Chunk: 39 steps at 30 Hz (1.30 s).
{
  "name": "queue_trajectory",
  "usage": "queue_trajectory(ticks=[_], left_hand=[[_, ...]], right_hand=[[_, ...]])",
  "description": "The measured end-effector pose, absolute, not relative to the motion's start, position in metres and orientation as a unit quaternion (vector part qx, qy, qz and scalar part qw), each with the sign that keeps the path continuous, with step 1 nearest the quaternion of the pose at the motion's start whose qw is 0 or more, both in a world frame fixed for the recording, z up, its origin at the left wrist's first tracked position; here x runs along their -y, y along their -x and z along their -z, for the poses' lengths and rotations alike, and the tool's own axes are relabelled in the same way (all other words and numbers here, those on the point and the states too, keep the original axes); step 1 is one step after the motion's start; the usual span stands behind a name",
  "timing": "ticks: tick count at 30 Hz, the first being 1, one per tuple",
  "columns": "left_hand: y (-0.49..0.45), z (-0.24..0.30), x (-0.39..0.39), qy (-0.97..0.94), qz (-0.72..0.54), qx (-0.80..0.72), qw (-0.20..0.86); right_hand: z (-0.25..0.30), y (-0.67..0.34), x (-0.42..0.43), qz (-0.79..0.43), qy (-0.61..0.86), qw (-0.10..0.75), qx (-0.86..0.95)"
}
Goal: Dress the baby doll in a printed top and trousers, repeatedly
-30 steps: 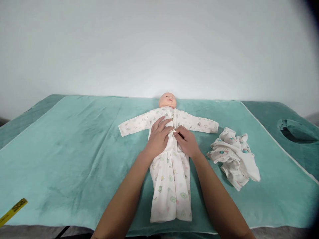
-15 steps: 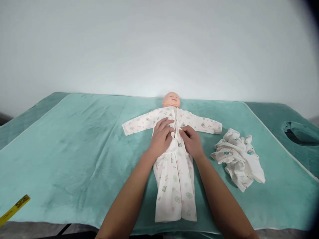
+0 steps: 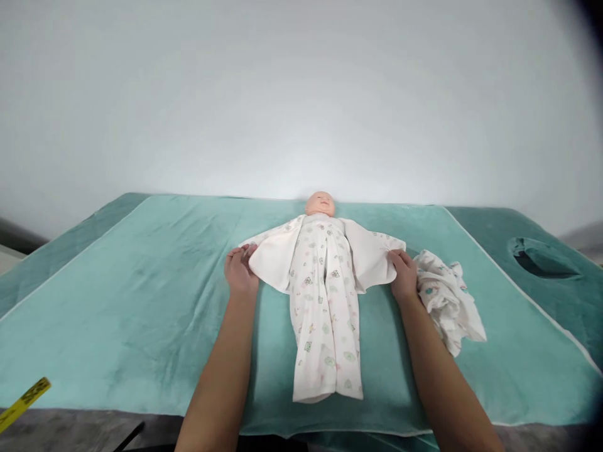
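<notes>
A baby doll (image 3: pixel 320 204) lies on its back, head toward the wall. It wears white printed pants (image 3: pixel 325 320) pulled high over its body and a white printed baby shirt (image 3: pixel 277 254) spread open at the front. My left hand (image 3: pixel 241 269) pinches the edge of the shirt's left front panel and draws it out to the side. My right hand (image 3: pixel 402 271) grips the edge of the right panel, near the sleeve end. The plain white inner side of both panels shows. The doll's arms and legs are hidden by the clothes.
A crumpled white printed garment (image 3: pixel 445 301) lies just right of my right hand. Teal cloth (image 3: pixel 141 301) covers the table, with a dark oval opening (image 3: pixel 541 258) at the far right. A pale wall (image 3: pixel 301 94) stands behind. A yellow strip (image 3: pixel 23 402) shows at lower left.
Both hands have moved apart from the doll's chest to its two sides. The shirt front, closed over the middle before, is now spread open, exposing the upper pants. The view has shifted slightly.
</notes>
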<state>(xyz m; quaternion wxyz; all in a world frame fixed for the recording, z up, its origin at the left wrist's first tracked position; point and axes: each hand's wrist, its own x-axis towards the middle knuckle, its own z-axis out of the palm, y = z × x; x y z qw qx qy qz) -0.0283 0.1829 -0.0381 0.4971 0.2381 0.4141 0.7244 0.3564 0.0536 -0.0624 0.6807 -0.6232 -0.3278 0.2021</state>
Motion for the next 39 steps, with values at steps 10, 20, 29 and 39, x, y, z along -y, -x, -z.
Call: queue_trajectory(ticks=[10, 20, 29, 39], left_hand=[[-0.002, 0.056, -0.153, -0.694, -0.488, -0.517, 0.113], [-0.042, 0.036, -0.191, -0.808, -0.354, -0.471, 0.010], [-0.049, 0.017, -0.213, -0.784, -0.260, -0.564, 0.023], [-0.021, -0.030, -0.231, -0.744, -0.117, -0.653, 0.081]], right_hand=[[0.033, -0.322, -0.031, 0.020, 0.685, 0.601, 0.412], [0.053, -0.292, -0.044, 0.012, 0.682, 0.313, 0.661], [0.055, -0.298, -0.050, 0.011, 0.699, 0.232, 0.676], [0.054, -0.297, -0.050, 0.013, 0.706, 0.221, 0.672]])
